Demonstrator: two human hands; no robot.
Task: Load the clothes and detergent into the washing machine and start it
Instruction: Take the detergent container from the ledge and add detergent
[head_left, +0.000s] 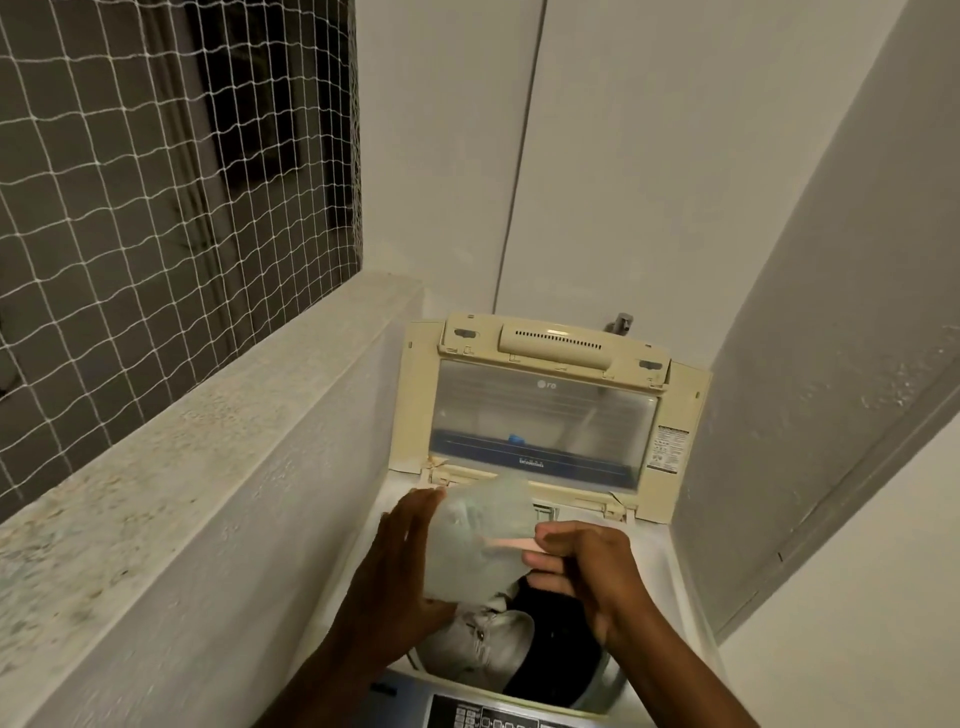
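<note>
A cream top-loading washing machine (691, 587) stands with its lid (540, 415) raised against the back wall. Grey clothes (483, 644) and black clothes (556, 644) lie in the drum. Over the drum, my left hand (400, 571) holds a clear, pale-green plastic detergent container (478, 540), tilted, fingers flat along its side and thumb under it. My right hand (582, 566) pinches a small pink scoop or tab (511, 544) at the container's mouth. The container's contents cannot be made out.
The machine's control panel (493, 714) shows at the bottom edge. A speckled concrete ledge (208, 441) runs along the left, with netting (156, 182) above it. White walls close in behind and to the right. A tap (621, 322) sits behind the lid.
</note>
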